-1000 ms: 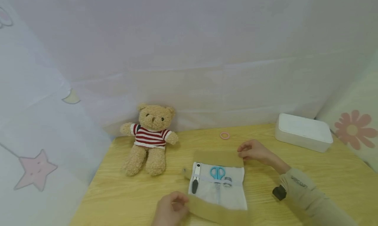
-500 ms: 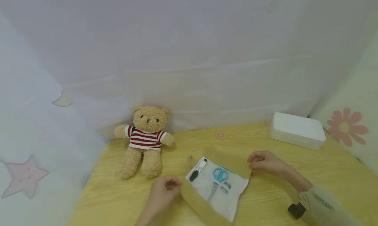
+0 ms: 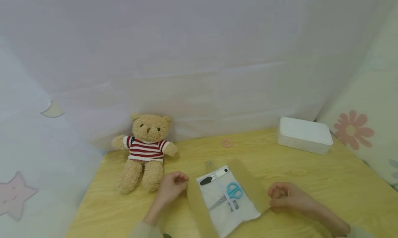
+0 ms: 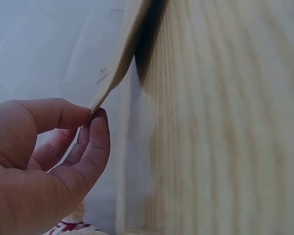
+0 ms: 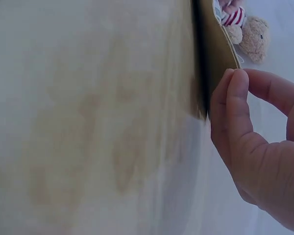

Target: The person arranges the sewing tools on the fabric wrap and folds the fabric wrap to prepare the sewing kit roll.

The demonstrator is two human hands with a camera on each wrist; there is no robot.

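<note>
A tan cloth tool roll [image 3: 196,202] lies spread out between my hands, white lining up. Under its elastic band sit blue-handled scissors [image 3: 234,191], a slim white tool with a black end [image 3: 214,177] and a small grey spool [image 3: 233,206]. A snap tab [image 3: 209,163] sticks out at the far edge. My left hand [image 3: 171,187] pinches the far left corner between thumb and fingers. The near right corner is pinched by my right hand [image 3: 289,198]. Both wrist views show the cloth edge [image 4: 121,63] lifted off the table at the pinched corners.
A teddy bear [image 3: 145,150] in a striped sweater sits at the back left of the wooden table [image 3: 124,213]. Further right along the back lie a pink ring [image 3: 226,143] and a white box [image 3: 304,134]. A pale curtain stands behind.
The tool roll has turned clockwise, so the slim tool now lies at the far side. My left hand went away from me, my right hand nearer. The head view shifted right.
</note>
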